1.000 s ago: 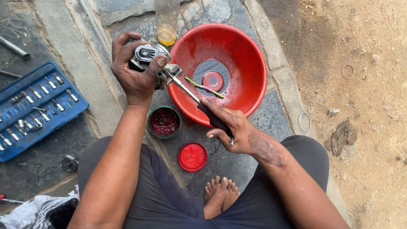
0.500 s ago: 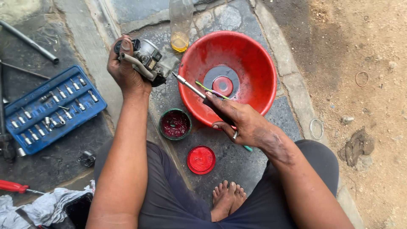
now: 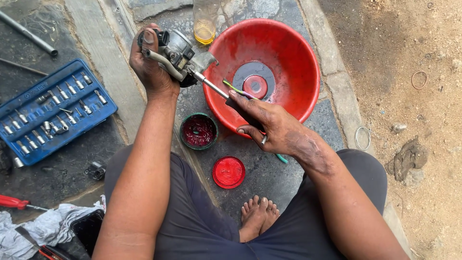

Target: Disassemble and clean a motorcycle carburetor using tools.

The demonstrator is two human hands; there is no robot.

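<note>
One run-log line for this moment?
left hand: holds carburetor | right hand: screwdriver tip on it | red basin behind

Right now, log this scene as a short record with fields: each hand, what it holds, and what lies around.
left hand: grips a grey metal engine part, raised over the ground
right hand: holds a screwdriver, tip at the part
fingers: wrapped round the dark handle
red basin: beyond the hands, red disc inside
small tin: open, dark red grease
red lid: lying near the tin
blue socket tray: on the person's left
</note>
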